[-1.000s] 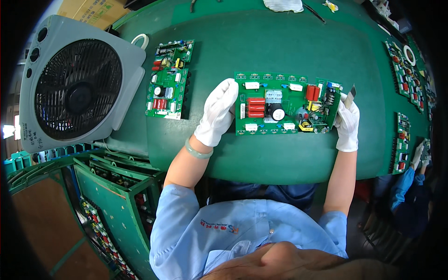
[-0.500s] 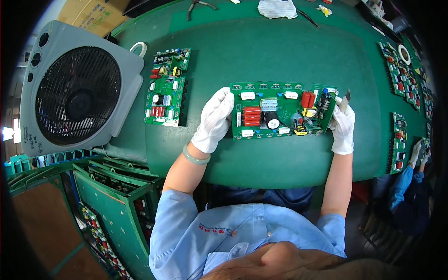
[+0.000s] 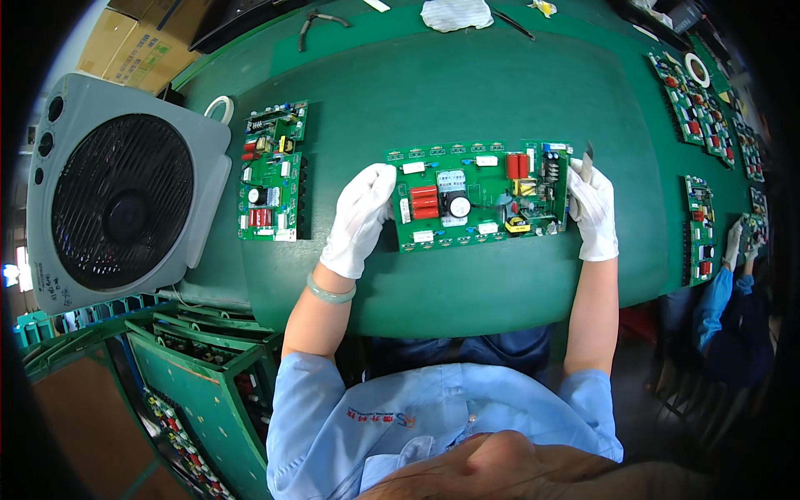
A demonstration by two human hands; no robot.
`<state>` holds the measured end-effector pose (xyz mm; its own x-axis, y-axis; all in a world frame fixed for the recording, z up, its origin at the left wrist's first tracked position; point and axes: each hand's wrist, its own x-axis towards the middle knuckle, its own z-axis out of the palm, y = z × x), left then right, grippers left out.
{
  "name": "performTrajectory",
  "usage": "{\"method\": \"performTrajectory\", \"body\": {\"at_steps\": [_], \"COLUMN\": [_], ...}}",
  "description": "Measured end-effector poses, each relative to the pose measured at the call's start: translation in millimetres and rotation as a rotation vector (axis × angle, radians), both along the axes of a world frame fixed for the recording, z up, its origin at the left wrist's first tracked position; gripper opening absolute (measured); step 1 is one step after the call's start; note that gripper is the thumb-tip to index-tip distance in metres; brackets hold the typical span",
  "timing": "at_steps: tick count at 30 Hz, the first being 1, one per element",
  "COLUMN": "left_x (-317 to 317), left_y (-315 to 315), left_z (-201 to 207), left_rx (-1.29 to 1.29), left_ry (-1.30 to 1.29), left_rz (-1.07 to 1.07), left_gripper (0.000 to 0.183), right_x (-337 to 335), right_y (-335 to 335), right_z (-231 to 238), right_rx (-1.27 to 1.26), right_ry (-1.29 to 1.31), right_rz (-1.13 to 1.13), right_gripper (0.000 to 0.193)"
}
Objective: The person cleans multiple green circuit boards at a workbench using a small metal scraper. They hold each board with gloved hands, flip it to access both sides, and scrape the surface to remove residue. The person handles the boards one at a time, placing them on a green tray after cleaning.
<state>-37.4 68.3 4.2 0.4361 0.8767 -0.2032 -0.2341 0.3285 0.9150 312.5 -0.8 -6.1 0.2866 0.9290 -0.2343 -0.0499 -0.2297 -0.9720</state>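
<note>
A green circuit board (image 3: 485, 198) is held between my two white-gloved hands, crowded with red capacitors, white blocks and a round black-and-white part. A narrower board section (image 3: 540, 203) adjoins its right end. My left hand (image 3: 360, 218) is closed on the left edge, its thumb largely hidden. At the right edge my right hand (image 3: 595, 215) grips the board and also has a thin knife-like blade (image 3: 588, 157) sticking up from between its fingers; the blade's lower part is hidden in the glove.
Left of me stands a grey box fan (image 3: 125, 204), with a similar circuit board (image 3: 271, 179) beside it. Pliers (image 3: 321, 23), a white cloth (image 3: 457, 14) and a tape roll (image 3: 220, 110) lie farther off. More boards (image 3: 698, 229) line the right side, near a co-worker's gloved hands (image 3: 735, 242).
The whole view has shifted, with the table things sliding left. The board's right section looked tilted before and now lies more level with the rest. Both hands keep their hold.
</note>
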Motion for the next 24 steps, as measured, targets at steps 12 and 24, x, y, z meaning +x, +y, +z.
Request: {"method": "performTrajectory", "body": {"at_steps": [12, 24], "left_x": [28, 44], "left_y": [-2, -45], "left_z": [27, 29], "left_rx": [1.415, 0.883], "left_ry": [0.900, 0.106], "left_rz": [-0.345, -0.561], "left_gripper": [0.064, 0.042], "right_x": [-3, 24], "right_y": [6, -102], "right_z": [16, 1], "right_rx": [-0.052, 0.104], "right_ry": [-0.250, 0.212], "right_rz": [0.071, -0.059], "right_gripper": [0.045, 0.065]}}
